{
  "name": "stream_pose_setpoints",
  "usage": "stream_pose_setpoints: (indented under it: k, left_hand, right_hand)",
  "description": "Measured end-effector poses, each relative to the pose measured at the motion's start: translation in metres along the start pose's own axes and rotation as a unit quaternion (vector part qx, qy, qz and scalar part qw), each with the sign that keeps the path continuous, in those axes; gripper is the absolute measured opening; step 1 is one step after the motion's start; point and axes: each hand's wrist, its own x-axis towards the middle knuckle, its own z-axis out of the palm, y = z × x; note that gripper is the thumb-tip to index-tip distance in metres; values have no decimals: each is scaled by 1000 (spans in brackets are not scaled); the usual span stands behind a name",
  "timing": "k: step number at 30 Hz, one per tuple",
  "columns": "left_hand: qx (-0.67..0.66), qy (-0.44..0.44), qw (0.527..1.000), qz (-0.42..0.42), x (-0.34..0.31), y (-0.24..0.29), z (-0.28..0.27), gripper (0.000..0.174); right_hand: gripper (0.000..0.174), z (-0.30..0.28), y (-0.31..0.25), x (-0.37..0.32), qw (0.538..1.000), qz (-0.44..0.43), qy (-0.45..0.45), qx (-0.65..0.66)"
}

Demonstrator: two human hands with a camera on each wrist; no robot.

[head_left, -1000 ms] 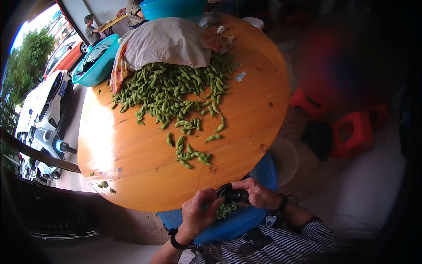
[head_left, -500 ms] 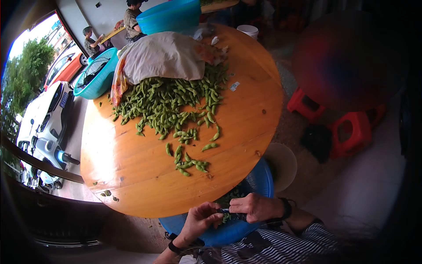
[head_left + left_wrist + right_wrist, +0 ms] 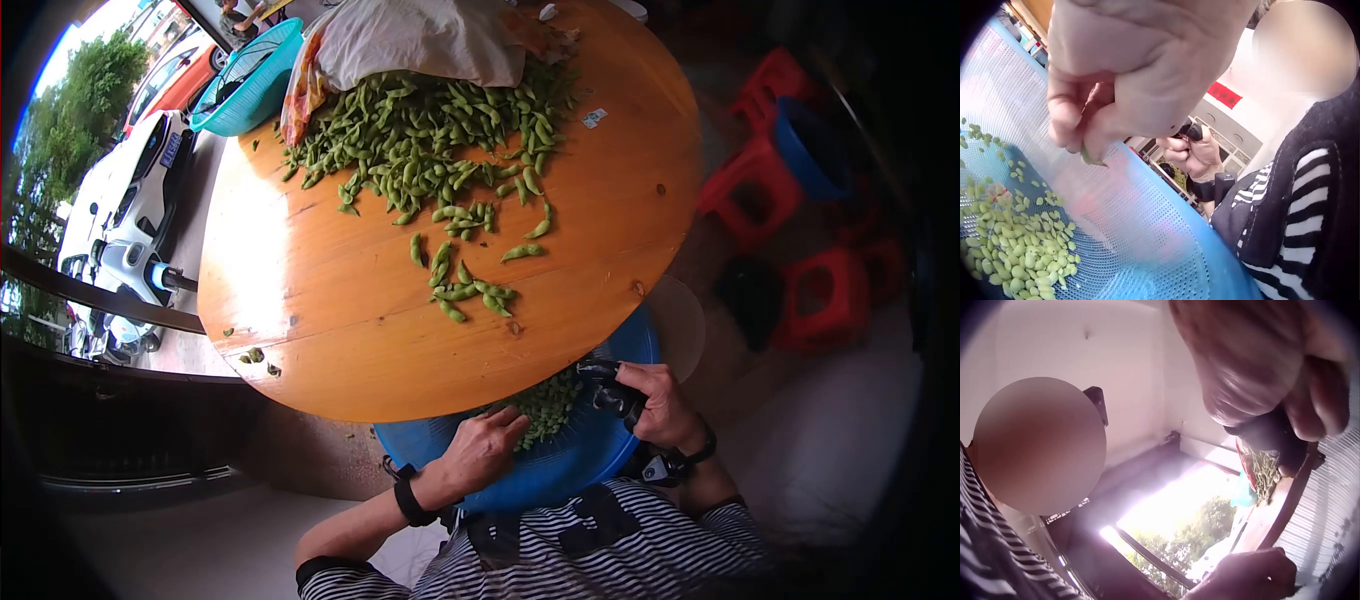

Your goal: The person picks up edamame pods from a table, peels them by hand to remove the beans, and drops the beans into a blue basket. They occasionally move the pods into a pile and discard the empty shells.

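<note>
My left hand (image 3: 485,445) is over the left part of a blue mesh basket (image 3: 605,460), fingertips pointing down. In the left wrist view its thumb and fingers pinch a green edamame pod (image 3: 1091,157); only the tip shows. Shelled green beans (image 3: 1025,253) lie on the basket's bottom. Over the basket's right rim is my right hand (image 3: 662,405), with black coverings (image 3: 618,398) on its thumb and forefinger, which stand apart. Its other fingers are curled, and nothing shows between them.
A round wooden table (image 3: 340,350) overhangs the basket's far side. On it lie a heap of edamame pods (image 3: 430,135), partly under a pale cloth (image 3: 420,45), and several loose pods nearer me. A teal basket (image 3: 250,85) is at its left edge; red stools (image 3: 825,300) stand right.
My hands have come apart: the left moved left over the basket, the right moved to the right rim. The view has tilted down, showing more of the basket and beans.
</note>
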Motion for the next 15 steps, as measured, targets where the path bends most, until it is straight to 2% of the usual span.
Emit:
stream_pose_setpoints:
  k: [2,7,9,11,15]
  left_hand:
    - [-3,1,1000,-6,0,-2,4,26]
    - [-102,52,990,-77,-2,-7,17,14]
    - [-126,62,985,-96,-2,-5,18,11]
    - [-241,24,959,-146,-3,1,12,11]
    - [-325,40,926,-186,-9,5,13,10]
  right_hand:
    - [36,4,2,-1,1000,11,-3,8]
    - [45,17,1,2,1000,2,-26,14]
    - [40,19,-6,7,999,-11,-10,29]
    - [34,21,-7,9,999,-26,4,45]
    - [39,26,-7,11,997,-15,-41,59]
